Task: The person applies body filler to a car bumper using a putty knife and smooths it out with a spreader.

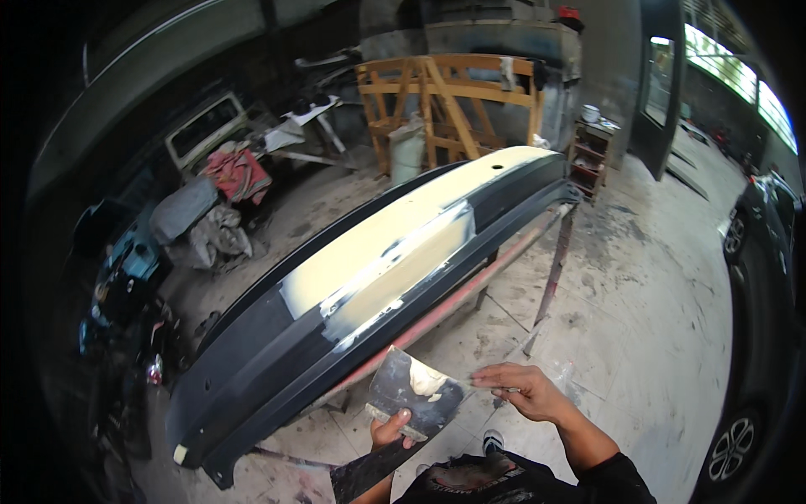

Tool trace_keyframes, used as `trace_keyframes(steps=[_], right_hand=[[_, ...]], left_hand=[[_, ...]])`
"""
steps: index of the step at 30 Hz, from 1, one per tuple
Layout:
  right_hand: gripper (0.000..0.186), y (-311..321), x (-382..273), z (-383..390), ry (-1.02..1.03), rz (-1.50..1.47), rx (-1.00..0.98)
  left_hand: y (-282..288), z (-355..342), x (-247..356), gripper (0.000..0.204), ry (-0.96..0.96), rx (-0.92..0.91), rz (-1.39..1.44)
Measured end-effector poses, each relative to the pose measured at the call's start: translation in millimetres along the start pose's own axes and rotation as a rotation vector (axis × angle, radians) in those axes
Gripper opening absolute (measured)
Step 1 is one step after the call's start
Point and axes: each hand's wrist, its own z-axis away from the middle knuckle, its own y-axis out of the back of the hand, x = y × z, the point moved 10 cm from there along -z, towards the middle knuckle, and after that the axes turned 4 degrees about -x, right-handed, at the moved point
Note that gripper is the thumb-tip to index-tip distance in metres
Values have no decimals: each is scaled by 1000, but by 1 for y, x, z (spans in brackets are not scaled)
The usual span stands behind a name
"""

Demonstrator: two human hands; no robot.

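My left hand point(391, 430) grips the near edge of a dark flat putty board point(393, 385), its thumb on top. A cream lump of putty point(427, 380) is smeared over the board's far right part. At the board's right edge, my right hand point(522, 390) has its fingers straight and pressed together over the thumb. They pinch a thin putty spreader point(474, 382), seen nearly edge-on and partly hidden. Beyond both hands lies a long black car bumper point(277, 357), with a broad cream filler patch point(403, 239) along its middle and whitish streaks at the patch's edges.
A red stand bar point(420, 326) runs under the bumper. Behind it stand a wooden frame point(449, 84) and a small shelf point(589, 160). Covered parts and a red cloth point(238, 175) lie to the left. A dark car point(756, 336) is parked on the right, across the tiled floor point(646, 319).
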Motion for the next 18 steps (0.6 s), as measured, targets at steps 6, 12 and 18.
trace_keyframes(steps=[6,12,18], right_hand=[[31,60,66,19,-174,-296,233],[38,67,105,14,-129,-523,225],[37,63,124,-3,-91,-615,89]], left_hand=[[-14,-12,-7,38,-38,64,-56],[-32,-24,-20,34,-120,167,-124],[-46,-26,-30,35,-168,233,-123]])
